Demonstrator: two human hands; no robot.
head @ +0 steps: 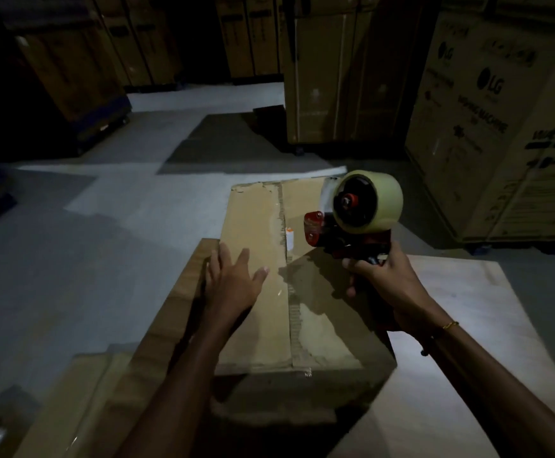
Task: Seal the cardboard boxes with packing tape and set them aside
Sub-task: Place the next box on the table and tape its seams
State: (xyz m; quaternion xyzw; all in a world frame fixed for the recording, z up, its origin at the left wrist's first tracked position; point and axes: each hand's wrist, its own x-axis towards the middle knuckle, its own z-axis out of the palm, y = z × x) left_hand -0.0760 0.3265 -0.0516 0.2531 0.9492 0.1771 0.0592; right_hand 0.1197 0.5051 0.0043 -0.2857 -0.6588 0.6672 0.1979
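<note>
Cardboard box (269, 276) lies flaps-closed on the worktop (461, 325). Left hand (233, 279) rests flat on the lid, fingers spread wide. Right hand (385, 279) grips the tape dispenser (352, 213), fingers wrapped around its handle. Box looks stiff, probably light; take hold by side edges.

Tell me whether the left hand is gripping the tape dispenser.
No, the left hand lies flat on the box; the right hand holds the tape dispenser.
</note>
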